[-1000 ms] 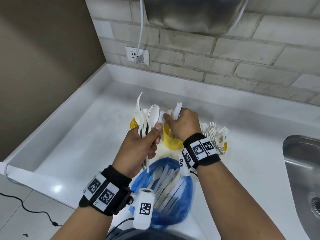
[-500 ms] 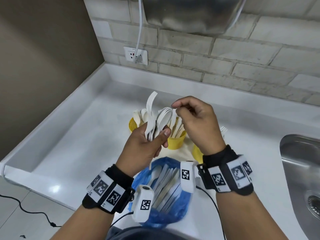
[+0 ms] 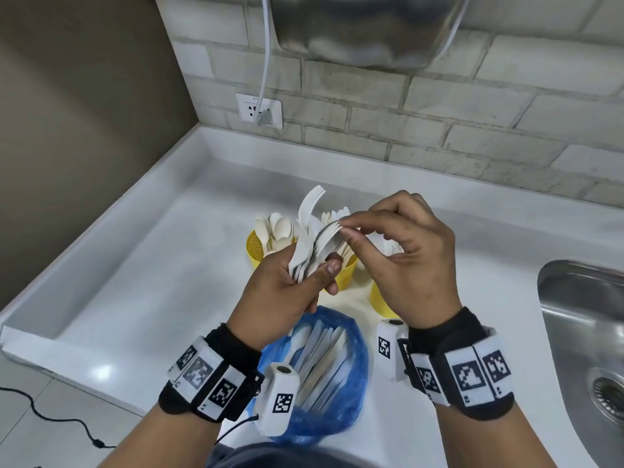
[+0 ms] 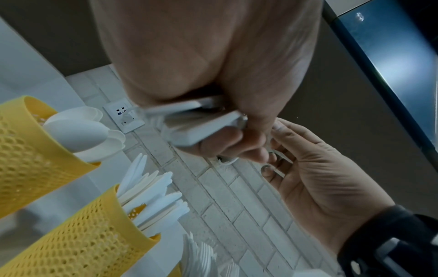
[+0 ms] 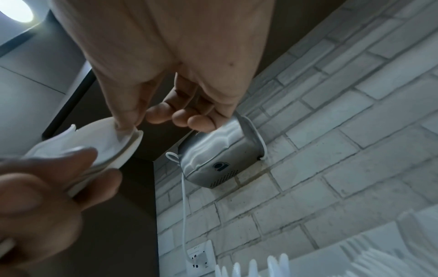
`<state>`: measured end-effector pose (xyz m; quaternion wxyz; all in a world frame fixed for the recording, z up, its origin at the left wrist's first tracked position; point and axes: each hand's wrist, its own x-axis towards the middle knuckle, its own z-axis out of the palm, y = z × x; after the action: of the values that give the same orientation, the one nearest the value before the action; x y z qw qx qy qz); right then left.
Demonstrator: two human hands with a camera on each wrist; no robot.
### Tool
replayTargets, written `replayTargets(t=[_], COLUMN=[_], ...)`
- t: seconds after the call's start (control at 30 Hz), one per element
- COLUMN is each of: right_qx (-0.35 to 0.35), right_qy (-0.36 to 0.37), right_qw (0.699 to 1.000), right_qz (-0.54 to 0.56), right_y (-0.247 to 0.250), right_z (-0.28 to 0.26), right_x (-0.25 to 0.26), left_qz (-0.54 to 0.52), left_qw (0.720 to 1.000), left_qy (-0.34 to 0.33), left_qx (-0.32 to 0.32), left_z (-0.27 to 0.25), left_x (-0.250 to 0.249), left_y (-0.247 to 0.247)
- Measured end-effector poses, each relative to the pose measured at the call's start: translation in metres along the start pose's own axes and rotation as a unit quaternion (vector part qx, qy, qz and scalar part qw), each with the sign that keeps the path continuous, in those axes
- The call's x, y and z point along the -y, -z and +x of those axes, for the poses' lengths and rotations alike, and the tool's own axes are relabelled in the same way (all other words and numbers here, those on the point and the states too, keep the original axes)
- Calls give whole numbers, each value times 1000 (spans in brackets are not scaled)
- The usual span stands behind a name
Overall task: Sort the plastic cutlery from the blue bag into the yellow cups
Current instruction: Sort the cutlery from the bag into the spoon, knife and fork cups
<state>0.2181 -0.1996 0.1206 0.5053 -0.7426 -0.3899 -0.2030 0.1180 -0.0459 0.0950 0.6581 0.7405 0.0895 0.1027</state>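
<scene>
My left hand grips a bunch of white plastic cutlery by the handles, above the counter; its handle ends show in the left wrist view. My right hand pinches the top end of one piece in that bunch between thumb and fingers. Behind the hands stand three yellow mesh cups: the left cup holds spoons, the middle cup holds knives, and the right cup is mostly hidden by my right hand. The blue bag lies open near me with more cutlery inside.
A steel sink is sunk into the white counter at the right. A brick wall carries a socket and a steel appliance. A brown wall bounds the left side. Raised counter rims run at the back and left.
My right hand left the middle cup, rose and came over to the bunch, where it now pinches the top of one piece. My left hand kept its grip on the bunch.
</scene>
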Motion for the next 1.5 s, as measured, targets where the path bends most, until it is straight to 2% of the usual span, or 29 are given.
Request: replayTargets(t=[0.1, 0.3, 0.57, 0.8, 0.93, 1.03, 1.13, 1.3, 1.37, 1.5], right_qx=[10, 70, 48, 85, 109, 102, 70, -17, -10, 66], right_qy=[13, -7, 21, 50, 43, 28, -22, -145, -196, -307], right_qw=[1000, 997, 998, 995, 993, 993, 990, 956, 935, 879], right_qz=[-21, -14, -20, -5, 20, 47, 124, 255, 297, 359], right_y=[1, 4, 5, 6, 9, 14, 16, 13, 11, 0], right_z=[0, 2, -2, -6, -5, -3, -3, -6, -7, -14], right_x=[0, -4, -2, 0, -3, -5, -10, -13, -11, -1], left_qz=[-6, -3, 20, 42, 28, 17, 18, -3, -15, -32], left_qw=[1000, 1000, 1000, 999, 999, 999, 999, 1000, 1000, 999], left_qy=[9, 18, 13, 19, 31, 33, 27, 15, 11, -1], left_qx=[5, 7, 5, 7, 11, 1, -7, -20, -20, -15], left_z=[-1, -2, -8, -15, -17, -17, -18, -17, -16, -15], left_x=[-1, -4, -6, -7, -9, -10, -11, -13, -14, -17], left_y=[1, 2, -1, 2, 2, 3, 5, 3, 0, -5])
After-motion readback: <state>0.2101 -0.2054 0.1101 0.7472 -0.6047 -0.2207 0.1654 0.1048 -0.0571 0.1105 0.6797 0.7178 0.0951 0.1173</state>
